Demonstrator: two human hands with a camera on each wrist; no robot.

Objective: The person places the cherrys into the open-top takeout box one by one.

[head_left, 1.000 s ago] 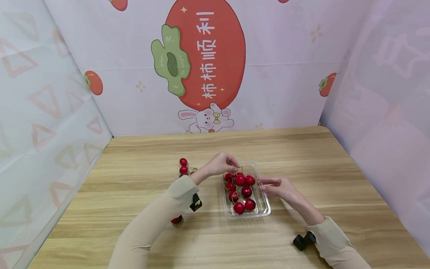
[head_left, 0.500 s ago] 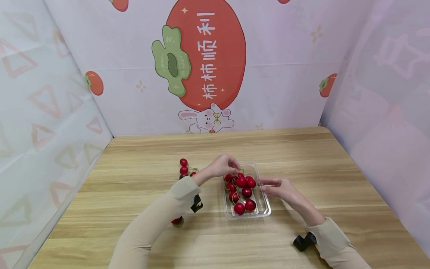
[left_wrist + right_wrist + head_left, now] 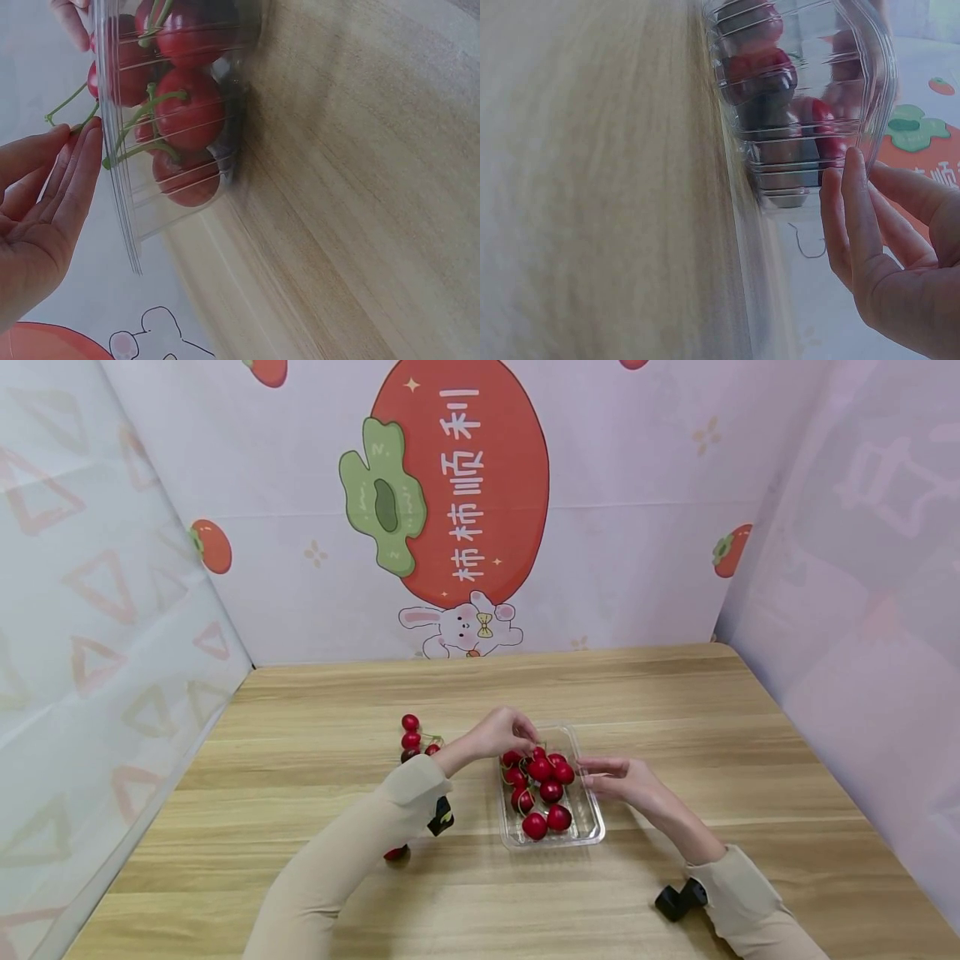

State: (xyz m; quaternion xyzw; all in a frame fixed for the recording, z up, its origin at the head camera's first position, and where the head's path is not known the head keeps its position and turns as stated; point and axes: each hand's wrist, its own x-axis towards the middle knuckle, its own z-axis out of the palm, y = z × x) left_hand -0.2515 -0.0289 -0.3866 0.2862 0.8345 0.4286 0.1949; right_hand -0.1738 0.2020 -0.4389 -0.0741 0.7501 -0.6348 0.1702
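My left hand (image 3: pixel 504 732) is over the far left part of a clear plastic container (image 3: pixel 588 818). Its thumb and fingertips pinch a green cherry stem (image 3: pixel 88 118) just above the rim, seen in the left wrist view. Several red cherries (image 3: pixel 551 791), some with stems, lie in the container below. On the container's right side my right hand (image 3: pixel 628 779) holds the rim, with its fingertips against the outer wall in the right wrist view. Exactly which cherry hangs from the pinched stem is hard to tell.
More cherries (image 3: pixel 410 740) lie on the wooden table (image 3: pixel 315 760) left of the container, partly behind my left forearm. Another cherry (image 3: pixel 397 853) sits nearer, beside the left sleeve. Printed cloth walls (image 3: pixel 622 568) stand behind and at both sides.
My left hand has come slightly lower and nearer, and cherries under it have shifted a little to the right and nearer. My right hand and the container stay nearly in place.
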